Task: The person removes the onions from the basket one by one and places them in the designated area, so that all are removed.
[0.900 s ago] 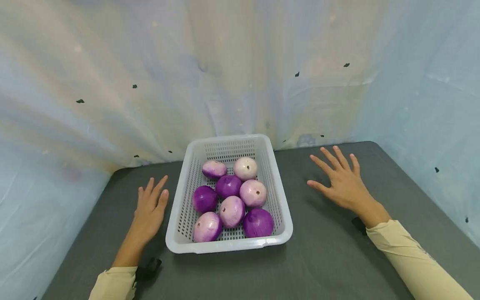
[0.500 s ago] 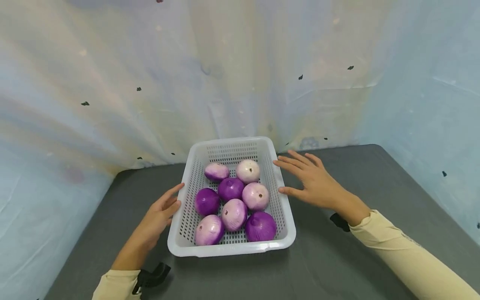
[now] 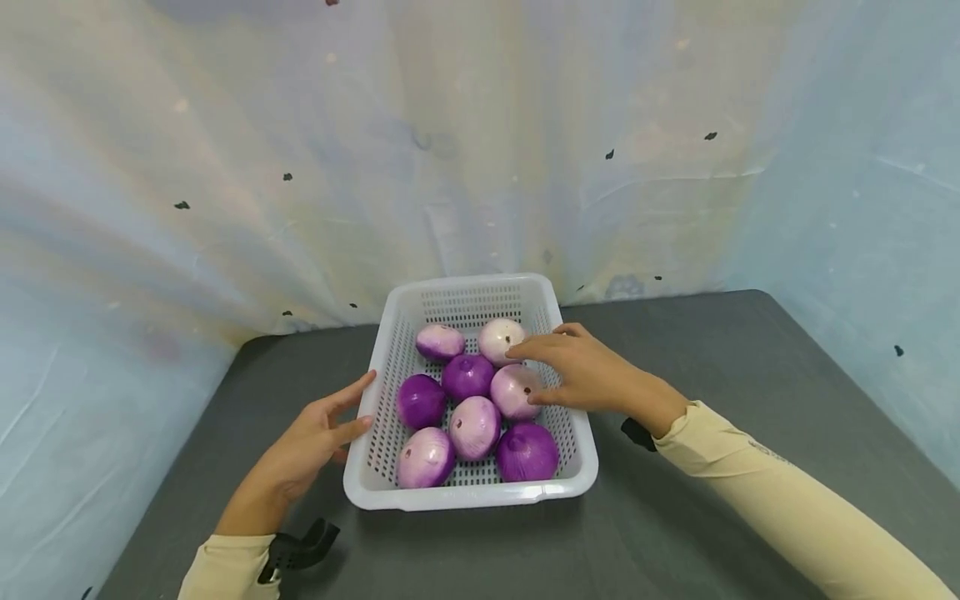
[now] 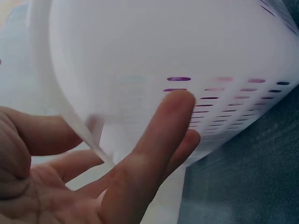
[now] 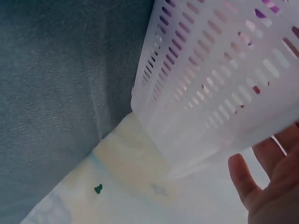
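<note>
Table (image 3: 465, 558) carrying a basket (image 3: 471, 499) of onions (image 3: 475, 427). Left hand (image 3: 309, 442) sitting wide at its left, right hand (image 3: 583, 372) hanging wide above.

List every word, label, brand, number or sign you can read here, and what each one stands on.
No text can be read in any view.
Right sleeve: a small dark marking, perhaps lettering, too small and blurred to read.
Basket and onions: no lettering shows.

dark grey table (image 3: 720, 358) with rounded far corners, pale curtain (image 3: 480, 150) tinted yellow and lilac hanging behind it, small dark specks (image 3: 710, 136) scattered over the curtain, light blue sheet (image 3: 877, 242) along the right side
</note>
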`<action>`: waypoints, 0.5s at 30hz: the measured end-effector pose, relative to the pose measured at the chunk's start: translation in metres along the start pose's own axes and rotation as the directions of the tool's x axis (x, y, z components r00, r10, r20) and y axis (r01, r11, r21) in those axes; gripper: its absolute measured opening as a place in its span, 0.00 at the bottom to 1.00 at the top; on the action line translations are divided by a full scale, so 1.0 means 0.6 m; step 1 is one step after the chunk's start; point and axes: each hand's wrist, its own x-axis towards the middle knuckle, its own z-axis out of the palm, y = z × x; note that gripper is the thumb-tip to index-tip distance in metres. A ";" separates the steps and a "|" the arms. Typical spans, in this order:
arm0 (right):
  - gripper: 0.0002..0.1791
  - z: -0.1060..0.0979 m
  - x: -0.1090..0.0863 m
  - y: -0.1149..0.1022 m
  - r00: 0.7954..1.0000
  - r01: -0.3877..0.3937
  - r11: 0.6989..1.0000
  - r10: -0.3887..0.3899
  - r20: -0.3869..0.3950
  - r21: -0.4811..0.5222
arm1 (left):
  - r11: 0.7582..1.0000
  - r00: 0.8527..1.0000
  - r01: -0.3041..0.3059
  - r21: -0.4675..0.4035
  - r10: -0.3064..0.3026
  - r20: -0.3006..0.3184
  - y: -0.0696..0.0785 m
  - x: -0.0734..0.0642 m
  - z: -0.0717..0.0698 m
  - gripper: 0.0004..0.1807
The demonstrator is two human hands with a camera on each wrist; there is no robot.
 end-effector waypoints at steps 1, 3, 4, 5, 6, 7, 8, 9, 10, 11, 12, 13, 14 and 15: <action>0.36 0.002 0.003 -0.001 1.000 -0.004 1.000 0.004 0.017 0.002 | 1.000 1.000 0.002 0.000 -0.002 -0.001 0.001 0.000 0.001 0.40; 0.36 0.006 0.010 -0.003 0.999 -0.011 1.000 0.011 0.044 0.006 | 1.000 1.000 0.003 0.002 -0.003 -0.012 0.002 0.001 0.004 0.40; 0.36 0.010 0.013 -0.004 0.998 -0.013 1.000 0.012 0.056 0.004 | 1.000 1.000 0.004 0.004 -0.003 -0.019 0.002 0.001 0.005 0.39; 0.36 0.012 0.015 -0.005 0.998 -0.014 1.000 0.013 0.063 0.006 | 1.000 1.000 0.005 0.006 -0.005 -0.026 0.003 0.001 0.006 0.39; 0.35 0.015 0.017 -0.006 0.998 -0.010 1.000 0.009 0.067 0.004 | 1.000 1.000 0.003 0.007 -0.003 -0.029 0.002 0.000 0.006 0.38; 0.33 0.017 0.020 -0.008 0.998 -0.001 1.000 0.001 0.068 0.003 | 1.000 1.000 0.000 0.009 0.000 -0.029 0.002 0.000 0.006 0.38; 0.32 0.020 0.022 -0.009 0.998 0.009 1.000 -0.009 0.067 0.000 | 1.000 1.000 -0.001 0.007 0.001 -0.030 0.002 -0.001 0.006 0.38; 0.31 0.023 0.024 -0.011 0.998 0.016 1.000 -0.016 0.067 -0.003 | 1.000 1.000 -0.001 0.004 0.001 -0.031 0.002 -0.002 0.006 0.38; 0.30 0.024 0.026 -0.013 0.997 0.024 1.000 -0.023 0.068 -0.015 | 1.000 0.999 0.000 0.003 0.000 -0.034 0.002 -0.003 0.006 0.38; 0.31 0.026 0.027 -0.015 0.997 0.027 0.999 -0.026 0.073 -0.024 | 1.000 0.999 -0.004 0.003 0.004 -0.033 0.002 -0.004 0.007 0.38; 0.31 0.027 0.029 -0.016 0.996 0.031 0.999 -0.028 0.079 -0.034 | 1.000 0.999 -0.003 0.002 0.003 -0.038 0.002 -0.005 0.008 0.38; 0.33 0.029 0.031 -0.017 0.996 0.027 0.998 -0.023 0.089 -0.048 | 1.000 0.999 -0.001 0.003 0.001 -0.044 0.003 -0.006 0.010 0.38; 0.35 0.030 0.032 -0.019 0.995 0.020 0.998 -0.014 0.099 -0.062 | 1.000 0.998 0.004 0.004 -0.003 -0.055 0.004 -0.007 0.012 0.38; 0.37 0.030 0.034 -0.020 0.994 0.013 0.997 -0.004 0.109 -0.078 | 1.000 0.998 0.005 0.006 -0.005 -0.062 0.005 -0.007 0.014 0.38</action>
